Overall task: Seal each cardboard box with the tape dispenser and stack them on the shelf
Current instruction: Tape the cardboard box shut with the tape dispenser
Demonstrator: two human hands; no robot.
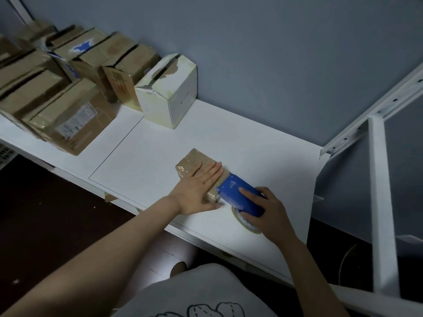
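Observation:
A small flat cardboard box (194,161), glossy with tape, lies on the white shelf board (142,156) near its front edge. My left hand (198,188) presses flat on the box's top with straight fingers. My right hand (267,209) grips the blue tape dispenser (239,196), index finger stretched along its top. The dispenser's front edge sits against the near right end of the box. Its tape roll (243,221) shows below the blue body.
Several brown cardboard boxes (68,115) crowd the shelf's left end, with a worn white box (168,92) beside them by the grey wall. A white metal frame (380,202) rises at the right. Dark floor lies below the shelf edge.

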